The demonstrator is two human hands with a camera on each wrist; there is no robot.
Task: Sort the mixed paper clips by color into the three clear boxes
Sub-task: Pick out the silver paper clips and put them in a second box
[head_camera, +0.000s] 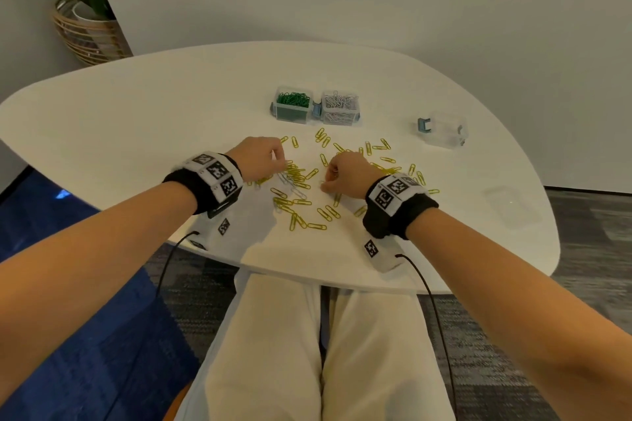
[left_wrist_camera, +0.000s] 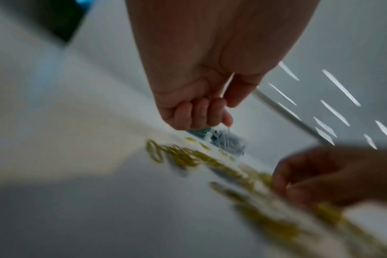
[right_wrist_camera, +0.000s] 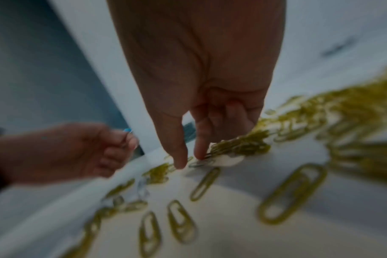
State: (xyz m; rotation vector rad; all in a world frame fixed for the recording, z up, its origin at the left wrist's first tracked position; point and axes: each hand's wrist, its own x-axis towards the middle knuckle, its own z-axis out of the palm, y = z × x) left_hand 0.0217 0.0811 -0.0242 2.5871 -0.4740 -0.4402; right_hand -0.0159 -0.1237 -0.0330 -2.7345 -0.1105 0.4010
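Hands (head_camera: 260, 157) near green-filled box (head_camera: 293, 108).

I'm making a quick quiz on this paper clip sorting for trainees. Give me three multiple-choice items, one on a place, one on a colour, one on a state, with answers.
1. Where does the box of green clips stand?
A. Touching the left side of the box of white clips
B. At the table's near edge
C. On the floor

2. What colour are most loose clips on the table?
A. Red
B. Yellow
C. Black

3. What state is the third clear box in?
A. Full of yellow clips
B. Tipped upside down
C. Empty

Answers: 1 A, the two boxes sit side by side at the far middle; 2 B, yellow clips dominate the scatter; 3 C, nothing shows through its clear walls.
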